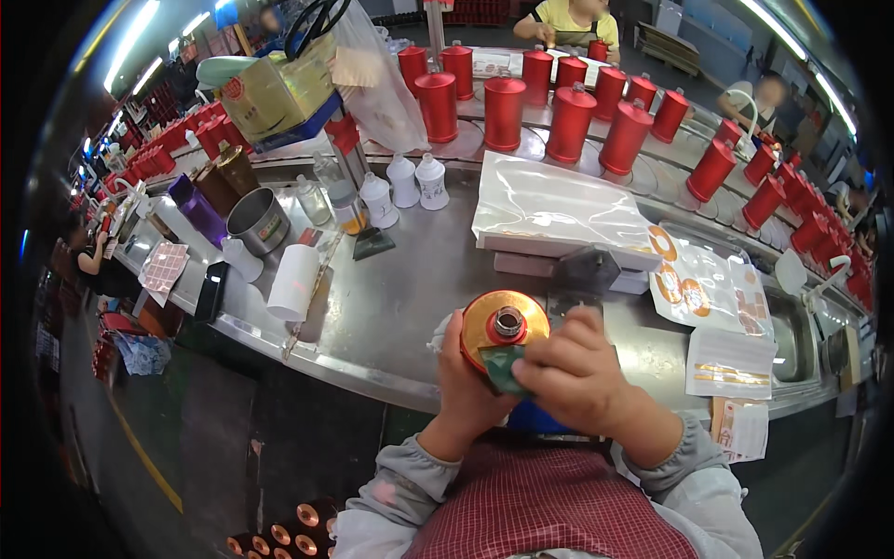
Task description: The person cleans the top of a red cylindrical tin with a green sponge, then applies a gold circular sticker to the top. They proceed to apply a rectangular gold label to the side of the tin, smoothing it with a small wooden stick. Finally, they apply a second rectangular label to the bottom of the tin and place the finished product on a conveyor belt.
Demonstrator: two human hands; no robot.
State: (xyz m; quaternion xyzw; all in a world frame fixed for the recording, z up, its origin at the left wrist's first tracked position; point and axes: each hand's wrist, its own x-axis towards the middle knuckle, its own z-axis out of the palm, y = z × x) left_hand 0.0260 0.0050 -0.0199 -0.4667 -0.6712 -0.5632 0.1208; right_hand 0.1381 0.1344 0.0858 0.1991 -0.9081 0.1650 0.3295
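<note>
My left hand [463, 384] is wrapped round the side of a red bottle [484, 321] with a gold-coloured top and a short open neck, tilted so that its top faces me. Between the fingers of my right hand [582, 382] is a small dark green flat piece [503, 367], its edge against the gold top just below the neck. I cannot tell whether the piece is a scraper or a folded cloth. Most of the bottle's body is hidden under my hands. Another dark green flat piece [374, 244] lies on the steel worktable [391, 321].
Red bottles [504, 114] stand in rows on a conveyor beyond the table. At the left are a steel pot [258, 222], a paper roll [293, 282] and white squeeze bottles [431, 182]. A plastic-covered stack [549, 210], sticker sheets [698, 279] and a sink [796, 340] lie right. Other people work behind.
</note>
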